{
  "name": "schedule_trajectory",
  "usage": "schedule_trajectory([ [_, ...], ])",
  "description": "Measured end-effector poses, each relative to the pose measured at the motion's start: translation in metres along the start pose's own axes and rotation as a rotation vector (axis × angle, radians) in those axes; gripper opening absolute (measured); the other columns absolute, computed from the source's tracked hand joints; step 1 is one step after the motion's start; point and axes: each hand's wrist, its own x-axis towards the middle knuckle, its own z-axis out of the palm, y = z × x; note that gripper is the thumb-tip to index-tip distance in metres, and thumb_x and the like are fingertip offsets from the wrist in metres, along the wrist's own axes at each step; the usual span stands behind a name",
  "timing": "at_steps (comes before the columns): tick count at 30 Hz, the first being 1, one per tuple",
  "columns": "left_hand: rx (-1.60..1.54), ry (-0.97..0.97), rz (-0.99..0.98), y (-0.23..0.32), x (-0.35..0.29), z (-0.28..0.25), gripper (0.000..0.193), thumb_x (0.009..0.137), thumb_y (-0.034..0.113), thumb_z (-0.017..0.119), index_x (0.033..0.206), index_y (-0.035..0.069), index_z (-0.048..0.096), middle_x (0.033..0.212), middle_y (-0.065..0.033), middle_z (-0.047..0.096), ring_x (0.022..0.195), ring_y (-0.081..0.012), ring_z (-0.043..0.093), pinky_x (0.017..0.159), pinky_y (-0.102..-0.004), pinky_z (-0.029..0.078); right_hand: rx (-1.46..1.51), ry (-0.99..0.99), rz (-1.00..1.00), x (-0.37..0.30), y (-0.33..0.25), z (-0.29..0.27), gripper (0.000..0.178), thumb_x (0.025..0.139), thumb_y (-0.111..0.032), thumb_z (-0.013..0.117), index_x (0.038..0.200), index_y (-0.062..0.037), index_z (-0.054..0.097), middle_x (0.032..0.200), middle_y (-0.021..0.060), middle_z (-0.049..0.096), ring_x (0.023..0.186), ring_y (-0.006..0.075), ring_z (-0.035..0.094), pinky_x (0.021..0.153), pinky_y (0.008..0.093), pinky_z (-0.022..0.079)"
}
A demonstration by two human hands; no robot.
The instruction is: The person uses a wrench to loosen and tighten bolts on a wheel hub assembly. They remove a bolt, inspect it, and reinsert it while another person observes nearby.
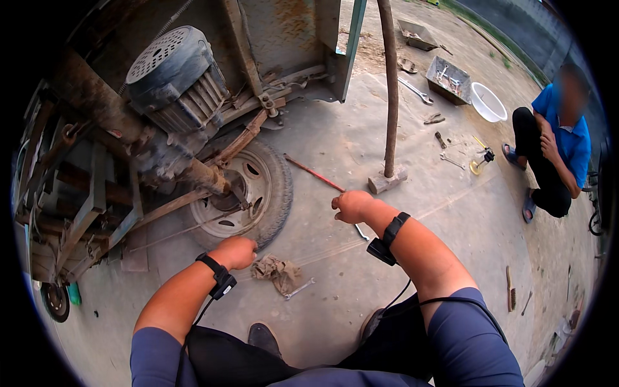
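Note:
Fingers curled, my left hand [236,252] is at the lower edge of a tyre [282,193] on a dusty wheel [258,173]. Whether it touches the rubber or pinches anything is hidden. Farther right, my right hand [353,208] is closed above the concrete. A red rod [316,174] runs from beside the tyre to the far side of that hand. Under the right wrist shows the silver end of a wrench [362,233]. I cannot tell whether the hand grips either one. Near my left hand lie a crumpled brown rag [276,271] and an open-ended wrench [300,288].
A rusty machine frame with a motor [177,77] fills the left. A wooden post [391,97] stands on a block [388,181]. Beyond are a tool tray [449,80], white basin [489,102], pliers [434,119] and oil can [478,165]. A person in blue [564,138] squats right.

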Motion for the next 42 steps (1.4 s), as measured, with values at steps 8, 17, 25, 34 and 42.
schedule_trajectory([
  [8,-0.005,0.012,0.011,-0.003,0.002,0.004,0.035,0.092,0.028,0.058,0.120,0.009,0.066,0.111,-0.0165,0.070,0.106,-0.0366,0.064,0.090,-0.0468,0.051,-0.004,-0.001,0.003,0.002,0.001,0.001,0.040,0.089,-0.034,0.066,0.122,-0.0127,0.065,0.114,0.0113,0.069,0.110,0.0314,0.064,0.090,0.0440,0.052],
  [17,-0.007,-0.008,-0.020,-0.004,0.005,0.006,0.035,0.087,0.016,0.059,0.121,0.013,0.068,0.114,-0.0140,0.070,0.108,-0.0345,0.065,0.090,-0.0449,0.052,-0.005,0.040,-0.001,0.005,0.008,0.010,0.036,0.087,-0.031,0.067,0.118,-0.0130,0.066,0.110,0.0104,0.070,0.106,0.0312,0.065,0.086,0.0442,0.054],
  [25,0.029,-0.072,-0.054,-0.002,0.005,0.002,0.043,0.079,0.006,0.058,0.119,0.017,0.069,0.113,-0.0119,0.070,0.107,-0.0331,0.066,0.088,-0.0422,0.053,0.001,0.055,-0.016,0.005,0.010,0.012,0.036,0.087,-0.031,0.068,0.118,-0.0121,0.066,0.108,0.0108,0.070,0.105,0.0315,0.066,0.086,0.0441,0.054],
  [34,0.016,-0.070,-0.054,-0.003,0.004,0.003,0.034,0.080,0.009,0.060,0.111,0.018,0.071,0.108,-0.0099,0.072,0.104,-0.0323,0.066,0.084,-0.0424,0.053,0.012,0.006,0.009,0.005,0.007,0.007,0.040,0.089,-0.035,0.066,0.122,-0.0120,0.065,0.113,0.0128,0.069,0.110,0.0325,0.063,0.092,0.0441,0.052],
  [42,-0.004,-0.072,-0.051,-0.002,0.003,0.001,0.028,0.080,0.011,0.061,0.106,0.016,0.072,0.105,-0.0099,0.072,0.101,-0.0326,0.067,0.083,-0.0429,0.053,0.005,0.011,0.012,0.004,0.007,0.006,0.040,0.088,-0.035,0.067,0.121,-0.0126,0.065,0.113,0.0126,0.069,0.110,0.0322,0.064,0.092,0.0440,0.052],
])
